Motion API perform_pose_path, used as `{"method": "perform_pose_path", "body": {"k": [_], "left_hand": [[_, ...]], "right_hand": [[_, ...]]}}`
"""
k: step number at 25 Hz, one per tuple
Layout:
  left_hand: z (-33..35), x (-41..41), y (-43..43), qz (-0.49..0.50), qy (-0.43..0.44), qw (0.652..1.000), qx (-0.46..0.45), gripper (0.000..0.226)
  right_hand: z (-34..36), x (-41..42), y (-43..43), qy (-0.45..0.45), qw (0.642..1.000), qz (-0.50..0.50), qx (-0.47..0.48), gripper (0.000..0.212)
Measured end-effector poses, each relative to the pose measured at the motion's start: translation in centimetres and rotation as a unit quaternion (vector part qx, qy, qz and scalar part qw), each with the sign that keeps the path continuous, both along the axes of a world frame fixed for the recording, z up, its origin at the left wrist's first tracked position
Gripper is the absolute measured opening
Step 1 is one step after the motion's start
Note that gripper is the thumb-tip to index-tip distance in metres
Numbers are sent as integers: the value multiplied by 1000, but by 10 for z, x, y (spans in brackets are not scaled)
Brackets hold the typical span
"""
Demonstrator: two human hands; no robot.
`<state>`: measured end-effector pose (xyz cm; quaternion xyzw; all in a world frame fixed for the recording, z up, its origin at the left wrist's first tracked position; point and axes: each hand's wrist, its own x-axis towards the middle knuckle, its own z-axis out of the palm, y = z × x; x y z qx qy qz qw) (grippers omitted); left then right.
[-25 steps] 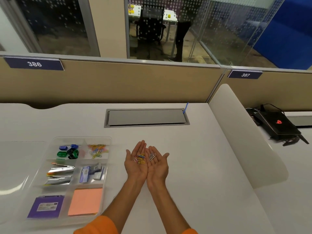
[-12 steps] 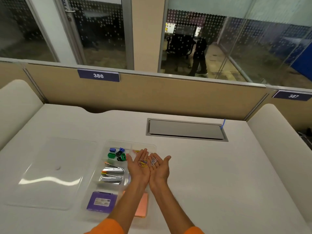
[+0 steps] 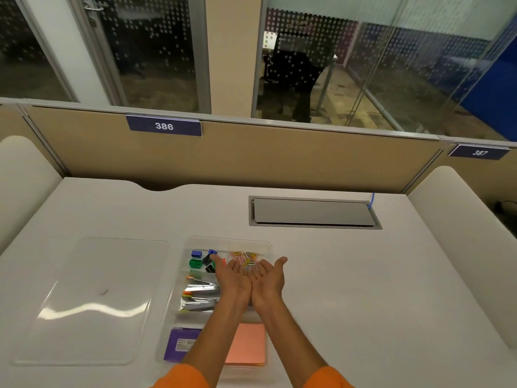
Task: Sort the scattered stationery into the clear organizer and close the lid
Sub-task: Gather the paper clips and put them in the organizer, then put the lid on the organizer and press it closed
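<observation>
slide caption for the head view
Left hand and right hand cupped over clear plastic organizer, clear lid beside it

blue plate (image 3: 164,126) — 386, second plate (image 3: 479,152) — 387

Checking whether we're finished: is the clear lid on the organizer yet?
No, the clear lid lies flat on the desk, left of the open organizer.
</observation>
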<state>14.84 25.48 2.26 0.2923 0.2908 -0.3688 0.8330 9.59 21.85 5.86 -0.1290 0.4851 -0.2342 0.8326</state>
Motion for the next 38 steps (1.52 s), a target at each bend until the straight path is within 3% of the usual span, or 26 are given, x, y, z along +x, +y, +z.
{"method": "perform_pose_path", "body": {"k": [4,7,9,11,16,19,23,27,30,32,35,38], "left_hand": [[4,-1,11,-18,-27,999,0,93],[15,-4,27,-67,-156,983,66,57],[21,-6,44,-96,-317,929,163,27],[22,-4,66,-100,-447,851,259,15],[20,35,133,-125,-556,736,365,11],[8,69,183,-117,-581,684,425,12],[-11,114,253,-104,-570,627,520,21],[-31,155,326,-96,-514,551,650,23],[-42,183,374,-128,-441,502,733,23],[-48,194,396,-160,-399,509,745,22],[-54,200,409,-175,-378,550,724,13],[-54,202,407,-176,-391,546,720,9]], "right_hand": [[0,1,5,7,999,17,-40,75],[0,-3,16,62,975,83,-197,46],[2,-8,27,119,910,145,-370,23],[3,-10,39,147,835,193,-494,12],[2,8,83,154,726,297,-601,18],[-7,26,119,169,652,387,-630,30],[-14,50,171,147,519,487,-687,43],[-28,69,213,175,395,609,-666,57],[-41,76,232,193,337,671,-632,62],[-48,76,238,210,307,695,-615,65],[-54,77,243,220,281,708,-610,70],[-54,79,245,219,273,718,-602,75]]}}
